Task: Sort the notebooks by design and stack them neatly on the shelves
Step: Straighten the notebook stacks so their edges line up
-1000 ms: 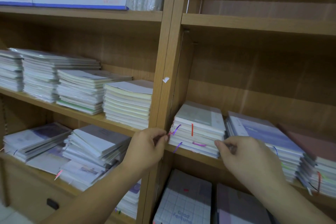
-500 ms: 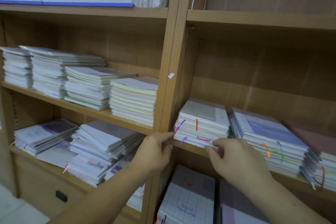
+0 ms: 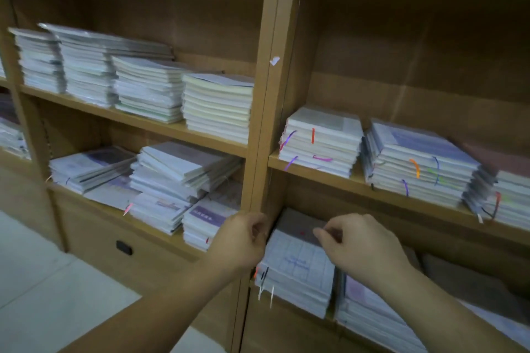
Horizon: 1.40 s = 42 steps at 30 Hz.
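Note:
Wrapped notebooks lie in stacks on wooden shelves. A white stack with coloured ribbon markers (image 3: pixel 321 146) sits on the right bay's middle shelf, with a purple-cover stack (image 3: pixel 415 163) beside it. One shelf lower lies a grid-cover stack (image 3: pixel 298 264). My left hand (image 3: pixel 243 241) hovers at that stack's left edge, in front of the wooden upright (image 3: pixel 266 94), fingers curled and holding nothing. My right hand (image 3: pixel 361 246) is over the grid cover, fingers curled with thumb and forefinger close together; nothing shows between them.
The left bay holds several cream and white stacks (image 3: pixel 218 106) above and untidy, slanting piles (image 3: pixel 183 169) below. Another stack (image 3: pixel 510 198) sits at the far right, and a purple one (image 3: pixel 372 312) lies beside the grid stack. Pale floor tiles (image 3: pixel 43 281) show at lower left.
Both hands have left the ribbon-marked stack on the middle shelf and dropped to the grid-cover stack one shelf below. The camera has tilted down; the blue boxes on top are out of view.

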Motion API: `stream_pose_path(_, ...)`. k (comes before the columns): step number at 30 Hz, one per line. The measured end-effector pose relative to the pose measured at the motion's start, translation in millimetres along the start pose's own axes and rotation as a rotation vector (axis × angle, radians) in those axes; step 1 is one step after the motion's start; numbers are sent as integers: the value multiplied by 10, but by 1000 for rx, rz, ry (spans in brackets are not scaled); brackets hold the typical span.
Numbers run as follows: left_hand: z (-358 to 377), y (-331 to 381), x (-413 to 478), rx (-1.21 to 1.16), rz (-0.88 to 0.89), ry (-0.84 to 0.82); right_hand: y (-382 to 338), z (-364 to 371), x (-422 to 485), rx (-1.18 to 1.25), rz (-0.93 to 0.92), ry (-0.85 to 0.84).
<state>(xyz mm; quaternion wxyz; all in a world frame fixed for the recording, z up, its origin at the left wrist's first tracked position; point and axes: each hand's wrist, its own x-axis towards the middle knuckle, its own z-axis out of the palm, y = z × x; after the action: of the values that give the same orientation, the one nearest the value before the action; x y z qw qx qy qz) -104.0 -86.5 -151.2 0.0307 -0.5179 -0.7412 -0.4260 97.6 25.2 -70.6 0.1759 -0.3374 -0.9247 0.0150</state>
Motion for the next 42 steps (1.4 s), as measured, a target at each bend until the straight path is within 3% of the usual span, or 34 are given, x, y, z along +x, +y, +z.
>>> stream_pose_path(8, 510, -44, -620, 105, -221, -161, 412, 840, -541, 236, 35, -109)
stream_pose_path(14, 864, -87, -769, 11, -383, -116, 697, 1352, -593, 202, 33, -138)
stream_pose_path(19, 1242, -576, -969, -114, -542, -66, 886, 1775, -604, 364, 269, -191)
stream_pose_path(26, 1721, -1343, -845, -238, -574, -37, 822, 2254, -520, 669, 521, -195)
stream_pose_path(28, 1953, -1642, -839, -248, -566, -45, 815, 2351, -482, 620, 531, -173)
stream_pose_path(36, 1879, -1535, -710, -257, -523, -84, 909, 2466, -439, 306, 405, -92)
stream_pose_path(42, 1891, -1437, -727, -237, -541, -29, 913, 2633, -620, 313, 407, -240)
